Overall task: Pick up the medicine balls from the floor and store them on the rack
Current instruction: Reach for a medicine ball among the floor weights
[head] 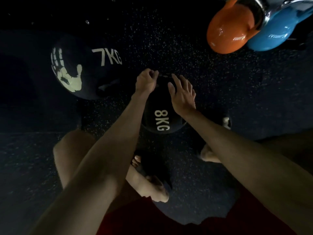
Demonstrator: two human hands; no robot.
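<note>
Floor (186, 48): dark rubber-looking matting, matt, grainy, pale flecks throughout. 8KG ball (162, 119): black, matt, rubber or leather-like skin, printed white lettering. 7KG ball (88, 68): same matt black finish, white print, handprint graphic worn and patchy. Orange kettlebell (228, 31): glossy smooth coating, sharp highlights. Blue kettlebell (274, 29): same gloss; handle (264, 5) bare polished metal, reflective. Shorts (169, 221): red cloth, matt. Hands bare.
</note>
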